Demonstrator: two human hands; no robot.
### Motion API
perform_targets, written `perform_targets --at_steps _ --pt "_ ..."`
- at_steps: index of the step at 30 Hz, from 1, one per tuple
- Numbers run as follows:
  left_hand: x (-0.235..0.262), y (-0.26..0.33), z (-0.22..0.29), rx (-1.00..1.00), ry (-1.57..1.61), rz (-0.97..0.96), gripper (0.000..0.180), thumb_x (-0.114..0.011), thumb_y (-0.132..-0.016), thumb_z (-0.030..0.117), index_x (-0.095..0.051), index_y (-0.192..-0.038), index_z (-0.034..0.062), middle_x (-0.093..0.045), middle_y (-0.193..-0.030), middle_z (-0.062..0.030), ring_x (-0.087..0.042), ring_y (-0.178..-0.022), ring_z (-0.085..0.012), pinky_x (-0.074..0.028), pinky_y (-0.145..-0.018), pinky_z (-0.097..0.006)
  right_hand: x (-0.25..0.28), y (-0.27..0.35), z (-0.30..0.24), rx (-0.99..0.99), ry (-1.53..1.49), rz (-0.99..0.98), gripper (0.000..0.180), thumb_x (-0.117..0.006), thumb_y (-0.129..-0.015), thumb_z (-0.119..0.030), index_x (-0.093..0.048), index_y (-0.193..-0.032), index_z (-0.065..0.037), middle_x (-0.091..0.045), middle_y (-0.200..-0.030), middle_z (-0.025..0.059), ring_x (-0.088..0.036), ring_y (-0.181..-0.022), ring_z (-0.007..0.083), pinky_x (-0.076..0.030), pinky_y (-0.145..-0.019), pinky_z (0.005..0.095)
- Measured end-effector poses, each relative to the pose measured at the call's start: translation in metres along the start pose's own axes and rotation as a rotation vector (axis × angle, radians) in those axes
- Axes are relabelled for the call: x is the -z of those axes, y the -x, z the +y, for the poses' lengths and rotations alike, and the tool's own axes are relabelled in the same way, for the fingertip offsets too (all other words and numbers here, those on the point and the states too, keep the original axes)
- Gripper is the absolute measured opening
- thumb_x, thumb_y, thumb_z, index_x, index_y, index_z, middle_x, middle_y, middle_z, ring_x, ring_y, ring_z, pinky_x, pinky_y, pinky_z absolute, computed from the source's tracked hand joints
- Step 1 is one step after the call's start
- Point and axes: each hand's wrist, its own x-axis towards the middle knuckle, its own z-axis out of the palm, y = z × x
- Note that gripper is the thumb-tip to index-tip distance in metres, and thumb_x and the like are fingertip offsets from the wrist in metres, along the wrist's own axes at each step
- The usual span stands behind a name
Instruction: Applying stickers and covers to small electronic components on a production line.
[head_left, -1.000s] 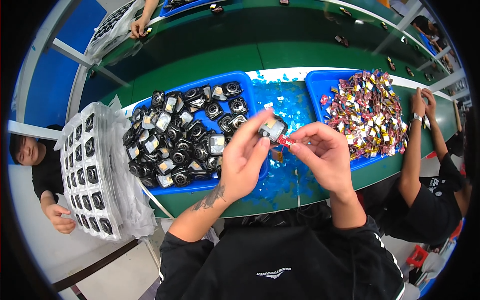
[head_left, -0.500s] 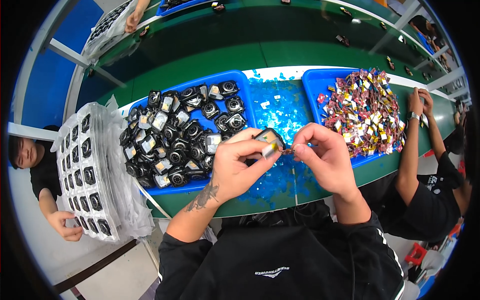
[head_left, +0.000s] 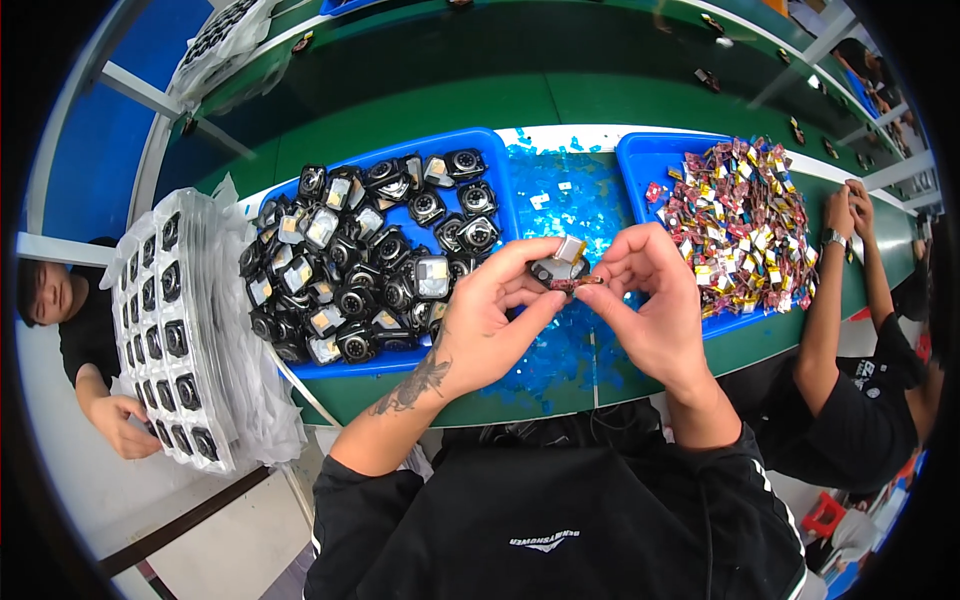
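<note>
My left hand [head_left: 480,315] is closed around a black smartwatch case [head_left: 543,271] above the bench. A silver battery [head_left: 570,249] with a yellowish edge stands tilted up at the case's far side. At the near side of the case lies a small reddish circuit board [head_left: 574,284], pinched at its right end by the thumb and fingers of my right hand [head_left: 652,305]. Whether the board is still joined to the case is hidden by the fingers. Left of my hands, a heap of similar black watch cases [head_left: 365,265] lies in a blue tray [head_left: 497,165].
A second blue tray [head_left: 634,165] at right holds many small reddish boards [head_left: 745,240]. Blue film scraps [head_left: 560,205] litter the bench between the trays. Stacked white blister trays [head_left: 205,330] stand far left, where a person's hand [head_left: 125,427] touches them. Another person's arms [head_left: 835,290] are at right.
The case has tilted in my left hand, and the battery now stands up at its far side. My right hand has turned slightly; more of the reddish board shows.
</note>
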Motion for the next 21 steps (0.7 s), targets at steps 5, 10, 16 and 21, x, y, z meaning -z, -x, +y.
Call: perform_targets --at_steps 5,10,16,21 --pt "-0.002 0.000 0.005 -0.079 -0.216 -0.052 0.045 -0.059 -0.089 -0.007 -0.052 -0.132 0.0019 -0.063 -0.117 -0.0127 -0.064 -0.103 -0.0161 -0.054 -0.086 -0.029 0.013 -0.008 -0.012 -0.064 0.049 -0.090 0.037 -0.077 -0.075 0.003 -0.050 -0.098 -0.005 -0.062 -0.073 0.0022 -0.046 -0.055 0.0051 -0.039 -0.052 0.0218" --pt "0.000 -0.001 0.003 -0.104 -0.339 -0.083 0.049 -0.059 -0.088 -0.008 -0.049 -0.135 0.0026 -0.060 -0.124 -0.0121 -0.062 -0.109 -0.0168 -0.053 -0.089 -0.030 0.015 -0.015 -0.023 -0.013 0.296 -0.182 0.040 -0.078 -0.074 0.002 -0.048 -0.099 -0.006 -0.062 -0.069 0.0029 -0.047 -0.053 0.0085 -0.038 -0.050 0.0254" --pt "-0.009 0.000 0.010 -0.037 -0.260 0.001 0.057 -0.060 -0.087 -0.010 -0.041 -0.140 0.0019 -0.057 -0.127 -0.0109 -0.060 -0.112 -0.0159 -0.051 -0.092 -0.029 0.017 -0.020 -0.026 -0.039 0.326 -0.210 0.041 -0.078 -0.073 0.001 -0.051 -0.102 -0.006 -0.063 -0.073 0.0039 -0.053 -0.057 0.0129 -0.041 -0.051 0.0297" --pt "-0.008 0.000 0.003 0.007 -0.109 0.087 0.049 -0.064 -0.085 -0.009 -0.043 -0.129 -0.0002 -0.065 -0.113 -0.0121 -0.063 -0.103 -0.0138 -0.050 -0.088 -0.027 0.006 -0.018 -0.014 0.033 0.240 -0.154 0.043 -0.076 -0.074 0.002 -0.054 -0.109 -0.005 -0.064 -0.086 0.0054 -0.060 -0.069 0.0126 -0.051 -0.061 0.0273"
